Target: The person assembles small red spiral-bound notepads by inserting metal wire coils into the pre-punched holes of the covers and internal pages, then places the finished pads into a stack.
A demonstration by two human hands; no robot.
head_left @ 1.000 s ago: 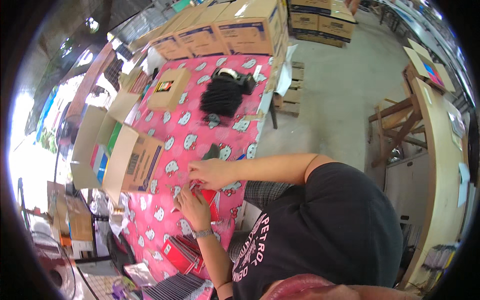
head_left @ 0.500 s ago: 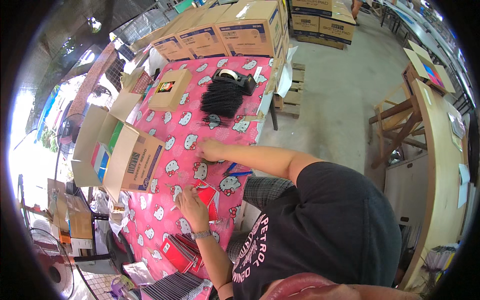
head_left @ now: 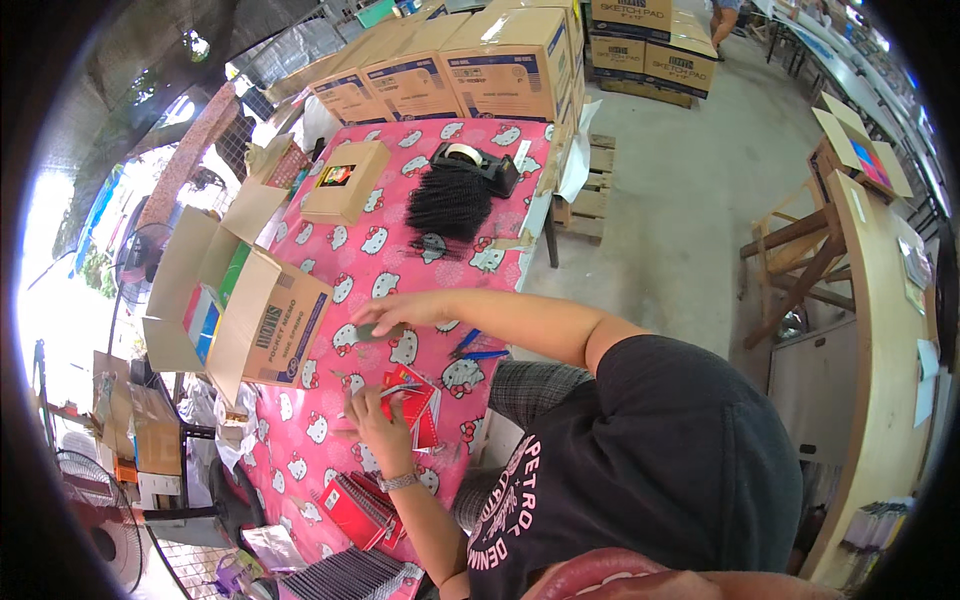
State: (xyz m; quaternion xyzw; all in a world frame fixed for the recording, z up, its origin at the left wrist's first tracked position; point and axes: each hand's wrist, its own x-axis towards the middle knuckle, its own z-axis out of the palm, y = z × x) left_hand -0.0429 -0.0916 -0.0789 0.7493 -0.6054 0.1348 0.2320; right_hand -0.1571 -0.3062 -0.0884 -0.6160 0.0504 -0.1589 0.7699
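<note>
My right hand [head_left: 405, 308] is over the table's middle, its fingers closed on a rounded grey-green object [head_left: 378, 332] whose kind I cannot make out. Below it in the picture, my left hand [head_left: 380, 420], with a watch at the wrist, has thumb and fingers apart. It is beside small red spiral notebooks [head_left: 425, 415], which lie in an uneven, overlapping heap. A blue-handled tool [head_left: 478, 347], perhaps pliers, lies to the right of the hands. More red notebooks [head_left: 355, 510] are stacked near my left wrist.
The pink patterned cloth [head_left: 340, 290] covers the table. An open carton [head_left: 285, 320] stands at its left edge. Farther back are black binding coils [head_left: 448, 205], a tape dispenser [head_left: 485, 165] and a small cardboard box [head_left: 345, 185]. Large cartons [head_left: 500, 75] stand behind them.
My right hand has moved left with the grey-green object, which now shows more. My left hand has shifted slightly down, its thumb and fingers farther apart, and more of the red notebooks shows.
</note>
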